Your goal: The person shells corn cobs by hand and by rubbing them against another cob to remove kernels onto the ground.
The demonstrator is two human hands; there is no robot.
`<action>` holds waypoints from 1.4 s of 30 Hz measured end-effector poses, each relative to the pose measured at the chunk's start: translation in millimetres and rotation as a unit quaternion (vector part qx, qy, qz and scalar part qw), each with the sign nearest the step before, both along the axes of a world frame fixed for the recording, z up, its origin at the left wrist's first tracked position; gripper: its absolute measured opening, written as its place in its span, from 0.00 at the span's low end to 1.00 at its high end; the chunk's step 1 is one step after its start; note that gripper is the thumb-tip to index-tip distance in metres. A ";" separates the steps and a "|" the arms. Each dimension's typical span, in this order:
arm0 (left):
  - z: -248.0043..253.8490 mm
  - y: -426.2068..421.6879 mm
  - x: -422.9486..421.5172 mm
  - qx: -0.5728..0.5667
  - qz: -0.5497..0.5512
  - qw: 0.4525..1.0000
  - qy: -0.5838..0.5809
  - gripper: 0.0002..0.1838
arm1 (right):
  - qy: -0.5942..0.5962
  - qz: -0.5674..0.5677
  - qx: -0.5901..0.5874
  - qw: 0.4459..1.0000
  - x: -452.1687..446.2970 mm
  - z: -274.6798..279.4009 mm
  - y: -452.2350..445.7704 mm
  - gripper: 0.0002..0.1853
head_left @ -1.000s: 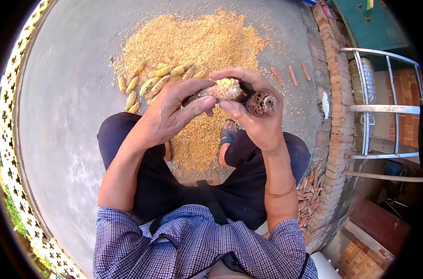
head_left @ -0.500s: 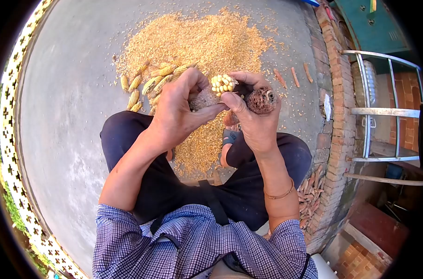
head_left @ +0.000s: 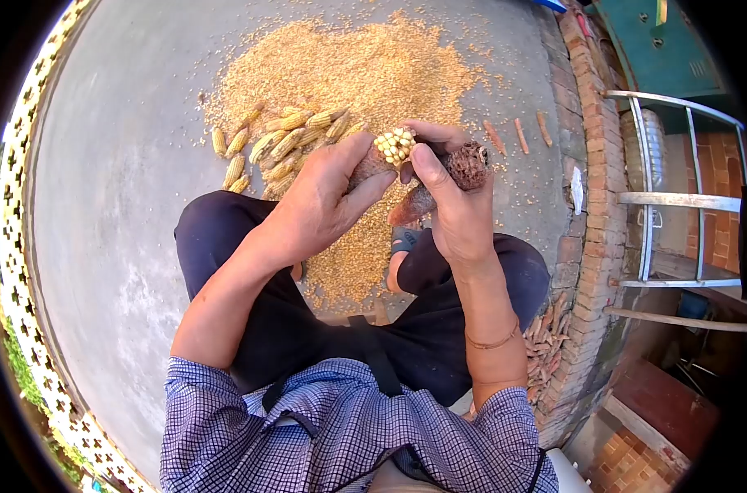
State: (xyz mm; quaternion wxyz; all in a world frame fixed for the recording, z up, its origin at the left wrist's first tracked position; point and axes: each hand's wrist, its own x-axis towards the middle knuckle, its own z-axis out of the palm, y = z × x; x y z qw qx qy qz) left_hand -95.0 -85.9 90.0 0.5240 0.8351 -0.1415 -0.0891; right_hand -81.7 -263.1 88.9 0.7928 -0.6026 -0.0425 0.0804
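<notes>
Two hands meet above the grey floor [head_left: 110, 214], both grasping. The left hand [head_left: 320, 189] curls its fingers round an ear of corn [head_left: 395, 145] and covers most of it; a cluster of pale kernels shows in the gap between the hands. The right hand [head_left: 461, 214] grips a dark cob [head_left: 471, 164], its rough end toward that hand's 12 o'clock. Its thumb [head_left: 436, 174] lies right beside the kernels; whether it presses them I cannot tell. A tapered reddish-brown piece [head_left: 412, 205] sticks out at the thumb's 8 o'clock.

With the hands as the clock's centre, a broad grain pile [head_left: 357, 74] spreads between 11 and 12, and whole ears [head_left: 289, 141] lie between 9 and 10. More loose grain [head_left: 340, 267] covers the floor at 7. Three thin cobs [head_left: 521, 136] lie between 2 and 3, near a brick edging [head_left: 602, 185] at 3; a cob heap [head_left: 547, 349] sits between 4 and 5.
</notes>
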 end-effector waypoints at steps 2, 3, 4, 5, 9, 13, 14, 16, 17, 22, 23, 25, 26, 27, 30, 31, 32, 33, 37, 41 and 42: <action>-5.9 -2.9 -0.1 -0.003 0.027 0.999 -0.040 0.18 | 0.010 -0.006 0.014 1.000 -0.3 1.1 1.7 0.17; -8.4 -4.7 -0.3 -0.004 0.041 0.997 -0.061 0.18 | 0.005 -0.012 0.020 1.000 0.3 1.1 2.8 0.17; -9.8 -6.5 -1.0 0.004 0.046 0.997 -0.068 0.17 | 0.002 -0.015 0.023 1.000 0.9 0.8 3.9 0.17; -11.0 -8.7 -2.1 0.012 0.052 0.996 -0.075 0.16 | -0.001 -0.019 0.027 0.999 1.5 0.5 4.9 0.18; -8.1 -22.2 -3.8 0.009 0.060 0.994 -0.089 0.17 | -0.008 -0.048 -0.002 0.999 1.2 1.2 10.0 0.16; -22.1 -30.7 -4.1 0.113 0.041 0.990 -0.072 0.19 | -0.007 -0.115 -0.044 0.992 1.7 -6.8 20.8 0.10; -23.9 -32.9 -5.6 0.123 0.037 0.988 -0.089 0.20 | 0.002 -0.147 -0.045 0.988 2.2 -8.7 24.3 0.09; -19.7 -37.9 -9.5 0.143 0.032 0.982 -0.120 0.22 | 0.015 -0.188 -0.049 0.981 5.3 -12.1 27.6 0.09; -11.7 -38.4 -10.7 0.143 0.019 0.989 -0.014 0.28 | 0.015 -0.198 -0.052 0.979 9.7 -13.6 26.2 0.10; -5.0 -42.1 -14.6 0.041 0.024 0.999 0.025 0.30 | 0.042 -0.230 -0.045 0.971 10.5 -13.7 26.3 0.11; -4.4 -41.1 -16.0 0.011 0.024 0.999 0.027 0.31 | 0.055 -0.235 -0.022 0.970 11.8 -11.0 26.9 0.12; -14.4 -38.6 -19.0 -0.022 0.001 1.000 -0.001 0.31 | 0.083 -0.244 0.025 0.966 13.1 -3.5 28.6 0.14; -20.0 -38.4 -20.0 -0.038 -0.012 0.999 -0.016 0.31 | 0.080 -0.224 0.029 0.971 12.9 -5.0 27.3 0.13; -23.9 -38.9 -21.0 -0.025 0.002 0.999 -0.034 0.31 | 0.076 -0.204 0.033 0.975 12.6 -8.4 25.3 0.12; -26.4 -38.9 -19.1 0.028 0.044 0.994 -0.092 0.30 | 0.091 -0.190 0.051 0.976 17.6 -10.1 23.8 0.10; -25.9 -39.7 -16.0 0.052 0.057 0.991 -0.112 0.30 | 0.100 -0.193 0.057 0.974 19.0 -10.0 23.9 0.10; -26.0 -39.7 -12.3 0.076 0.070 0.986 -0.132 0.30 | 0.103 -0.171 0.048 0.979 19.5 -9.0 23.4 0.11; -26.9 -37.4 -8.0 0.112 0.078 0.983 -0.125 0.30 | 0.107 -0.149 0.038 0.982 17.6 -7.7 22.8 0.11; -35.4 -29.2 -1.2 0.266 0.071 0.947 -0.167 0.35 | 0.064 -0.143 0.027 0.987 11.6 -15.4 34.9 0.10; -32.6 -40.8 -12.7 0.334 0.031 0.923 -0.189 0.39 | 0.030 -0.212 -0.017 0.977 12.3 -26.7 43.3 0.07; -32.4 -43.4 -13.5 0.338 0.023 0.924 -0.180 0.38 | 0.023 -0.234 -0.050 0.971 14.7 -25.7 42.3 0.06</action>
